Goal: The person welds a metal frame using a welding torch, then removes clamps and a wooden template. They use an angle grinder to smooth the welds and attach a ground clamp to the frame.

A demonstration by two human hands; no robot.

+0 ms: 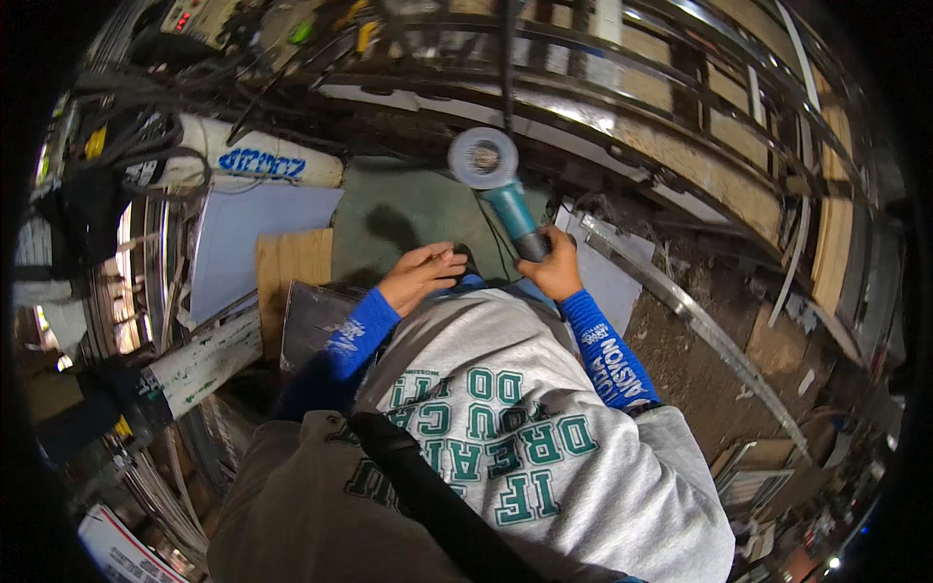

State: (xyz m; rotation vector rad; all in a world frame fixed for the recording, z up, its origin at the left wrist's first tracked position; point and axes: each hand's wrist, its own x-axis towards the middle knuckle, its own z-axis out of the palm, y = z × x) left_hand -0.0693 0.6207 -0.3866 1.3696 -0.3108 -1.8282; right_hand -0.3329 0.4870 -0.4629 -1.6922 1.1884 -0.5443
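An angle grinder with a teal body and a dark rear end is in my right hand, whose fingers wrap around its back end. Its round pale disc points away from me and looks whitish, with a brownish centre. My left hand hovers in front of my waist, apart from the grinder, with fingers loosely extended to the right and nothing visible in them. Below both hands lies a greenish flat panel, on which a dark shadow falls.
A white cylinder with blue lettering lies at the far left, and another worn pale cylinder sits nearer. A wooden board stands between them. Metal frames run along the back. A long metal strip crosses the dirt floor at right.
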